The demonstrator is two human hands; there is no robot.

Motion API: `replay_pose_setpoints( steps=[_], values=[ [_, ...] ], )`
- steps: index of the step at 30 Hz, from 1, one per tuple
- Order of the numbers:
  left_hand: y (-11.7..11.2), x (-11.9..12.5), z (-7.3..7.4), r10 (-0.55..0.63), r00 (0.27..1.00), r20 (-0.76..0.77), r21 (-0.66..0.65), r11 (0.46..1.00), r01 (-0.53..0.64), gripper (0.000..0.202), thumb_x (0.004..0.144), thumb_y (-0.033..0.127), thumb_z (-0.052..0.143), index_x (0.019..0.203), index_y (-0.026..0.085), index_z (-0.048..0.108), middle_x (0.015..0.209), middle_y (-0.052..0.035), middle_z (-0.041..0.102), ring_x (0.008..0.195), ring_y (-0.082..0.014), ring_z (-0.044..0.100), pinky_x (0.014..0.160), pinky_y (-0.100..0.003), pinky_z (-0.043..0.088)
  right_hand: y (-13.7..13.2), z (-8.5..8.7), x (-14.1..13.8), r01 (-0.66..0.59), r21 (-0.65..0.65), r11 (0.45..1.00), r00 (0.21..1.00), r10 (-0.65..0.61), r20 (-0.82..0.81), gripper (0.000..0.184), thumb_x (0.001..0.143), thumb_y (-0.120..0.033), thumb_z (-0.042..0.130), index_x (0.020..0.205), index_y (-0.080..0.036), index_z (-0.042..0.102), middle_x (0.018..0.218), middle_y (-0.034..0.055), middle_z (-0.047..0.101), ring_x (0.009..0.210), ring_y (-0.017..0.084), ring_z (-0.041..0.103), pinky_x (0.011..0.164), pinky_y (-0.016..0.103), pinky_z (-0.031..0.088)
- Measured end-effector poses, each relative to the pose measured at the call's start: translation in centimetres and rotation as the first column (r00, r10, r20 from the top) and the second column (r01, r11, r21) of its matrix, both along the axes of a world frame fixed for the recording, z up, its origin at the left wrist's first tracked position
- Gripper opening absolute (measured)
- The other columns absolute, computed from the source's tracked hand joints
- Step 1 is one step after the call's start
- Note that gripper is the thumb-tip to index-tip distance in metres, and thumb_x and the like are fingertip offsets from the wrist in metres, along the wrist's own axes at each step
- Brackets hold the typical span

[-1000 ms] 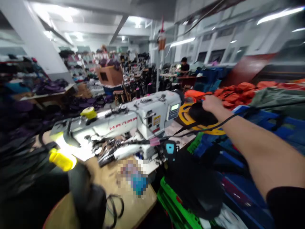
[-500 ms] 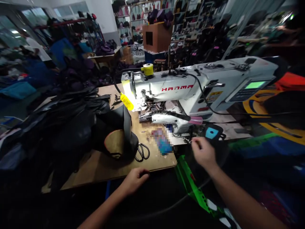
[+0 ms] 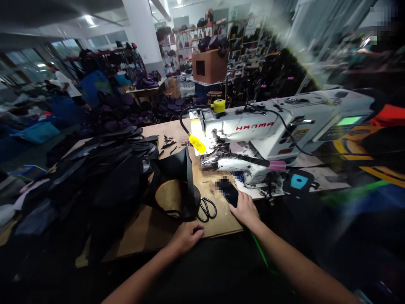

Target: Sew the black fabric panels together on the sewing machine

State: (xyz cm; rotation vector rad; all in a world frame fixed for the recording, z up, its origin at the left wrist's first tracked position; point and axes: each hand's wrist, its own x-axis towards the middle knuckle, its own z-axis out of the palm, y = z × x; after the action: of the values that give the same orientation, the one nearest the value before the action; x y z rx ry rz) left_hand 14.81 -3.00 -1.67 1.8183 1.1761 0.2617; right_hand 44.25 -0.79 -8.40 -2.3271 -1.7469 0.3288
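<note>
My right hand (image 3: 248, 211) grips the lower end of a dark phone (image 3: 231, 195) lying on the wooden table, thumb on one side and fingers on the other. The phone's far end is blurred out. At the table's front edge rests my left hand (image 3: 187, 237), its fingers curled in with nothing visible in them. Just beyond it are the black handles of scissors (image 3: 207, 209); their blades are hidden. Left of these stands a black fabric piece (image 3: 177, 169), folded open around a tan inside.
A white sewing machine (image 3: 253, 126) with a yellow lamp (image 3: 198, 143) spans the back right. Black cut pieces (image 3: 104, 177) are heaped on the left. A black piece with a blue patch (image 3: 299, 181) lies right of the machine's base. A person (image 3: 68, 86) stands far left.
My right hand has moved left from beside the machine's base onto the phone. The phone's coloured screen now looks dark. My left hand stays by the table edge; the view has shifted.
</note>
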Motion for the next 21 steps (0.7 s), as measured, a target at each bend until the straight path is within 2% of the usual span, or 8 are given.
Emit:
replay_pose_setpoints(
  steps=[3, 7, 12, 14, 16, 18, 21],
  values=[
    [0.5, -1.0, -0.7, -0.021, 0.998, 0.057, -0.052, 0.998, 0.024, 0.031, 0.086, 0.037, 0.056, 0.099, 0.018, 0.077, 0.098, -0.0042, 0.078, 0.092, -0.0209, 0.070, 0.079, -0.026, 0.047, 0.5, 1.2, -0.4, 0.070, -0.085, 0.994, 0.997, -0.071, -0.005, 0.085, 0.085, -0.051, 0.062, 0.149, -0.002, 0.037, 0.139, 0.0256, 0.050, 0.129, 0.038, 0.051, 0.109, 0.044, 0.039],
    [1.4, -2.2, -2.7, -0.080, 0.995, 0.056, -0.094, 0.992, 0.085, 0.032, 0.085, 0.037, 0.053, 0.094, 0.016, 0.076, 0.093, -0.0058, 0.077, 0.090, -0.0219, 0.070, 0.079, -0.027, 0.048, 0.8, 2.5, -1.0, 0.150, -0.179, 0.972, 0.982, -0.167, -0.083, 0.091, 0.082, -0.057, 0.063, 0.154, -0.012, 0.030, 0.141, 0.0227, 0.048, 0.117, 0.035, 0.061, 0.093, 0.041, 0.047],
    [3.2, -4.0, -5.3, -0.209, 0.970, -0.127, 0.040, 0.976, 0.216, 0.034, 0.090, 0.036, 0.045, 0.095, 0.018, 0.074, 0.097, -0.0076, 0.077, 0.093, -0.0224, 0.070, 0.082, -0.029, 0.047, 0.3, 3.0, -1.7, 0.183, -0.200, 0.963, 0.974, -0.205, -0.097, 0.091, 0.081, -0.052, 0.064, 0.156, -0.016, 0.027, 0.140, 0.0202, 0.051, 0.117, 0.033, 0.061, 0.091, 0.040, 0.047],
    [3.4, -4.4, -6.0, -0.214, 0.966, -0.147, 0.072, 0.971, 0.226, 0.034, 0.091, 0.036, 0.045, 0.097, 0.020, 0.074, 0.100, -0.0067, 0.077, 0.095, -0.0227, 0.070, 0.083, -0.029, 0.047, 0.0, 2.8, -1.9, 0.173, -0.183, 0.968, 0.980, -0.188, -0.069, 0.087, 0.083, -0.053, 0.061, 0.154, -0.013, 0.030, 0.137, 0.0204, 0.052, 0.115, 0.033, 0.062, 0.090, 0.041, 0.048],
    [3.0, -4.7, -6.5, -0.148, 0.982, -0.117, 0.109, 0.981, 0.161, 0.033, 0.091, 0.037, 0.046, 0.098, 0.021, 0.074, 0.102, -0.0058, 0.078, 0.096, -0.0232, 0.070, 0.083, -0.030, 0.048, 0.0, 2.5, -1.9, 0.147, -0.136, 0.980, 0.989, -0.147, 0.008, 0.078, 0.086, -0.055, 0.058, 0.146, -0.009, 0.041, 0.132, 0.0216, 0.055, 0.119, 0.036, 0.059, 0.093, 0.043, 0.047],
    [2.0, -4.9, -7.0, -0.040, 0.998, -0.052, 0.159, 0.986, 0.048, 0.032, 0.090, 0.038, 0.047, 0.095, 0.022, 0.074, 0.098, -0.0061, 0.078, 0.093, -0.0234, 0.071, 0.082, -0.031, 0.049, 0.2, 2.2, -1.7, 0.125, -0.095, 0.988, 0.989, -0.116, 0.093, 0.069, 0.086, -0.055, 0.056, 0.134, -0.005, 0.052, 0.128, 0.0235, 0.056, 0.123, 0.039, 0.054, 0.098, 0.046, 0.045],
    [0.0, -5.0, -7.1, 0.089, 0.995, 0.054, 0.238, 0.966, -0.100, 0.032, 0.090, 0.041, 0.048, 0.088, 0.021, 0.074, 0.085, -0.0067, 0.077, 0.080, -0.0222, 0.070, 0.077, -0.031, 0.051, 1.0, 1.9, -1.2, 0.116, -0.093, 0.989, 0.988, -0.105, 0.114, 0.065, 0.087, -0.056, 0.055, 0.126, -0.005, 0.057, 0.124, 0.0241, 0.057, 0.122, 0.039, 0.053, 0.101, 0.047, 0.044]
  ],
)
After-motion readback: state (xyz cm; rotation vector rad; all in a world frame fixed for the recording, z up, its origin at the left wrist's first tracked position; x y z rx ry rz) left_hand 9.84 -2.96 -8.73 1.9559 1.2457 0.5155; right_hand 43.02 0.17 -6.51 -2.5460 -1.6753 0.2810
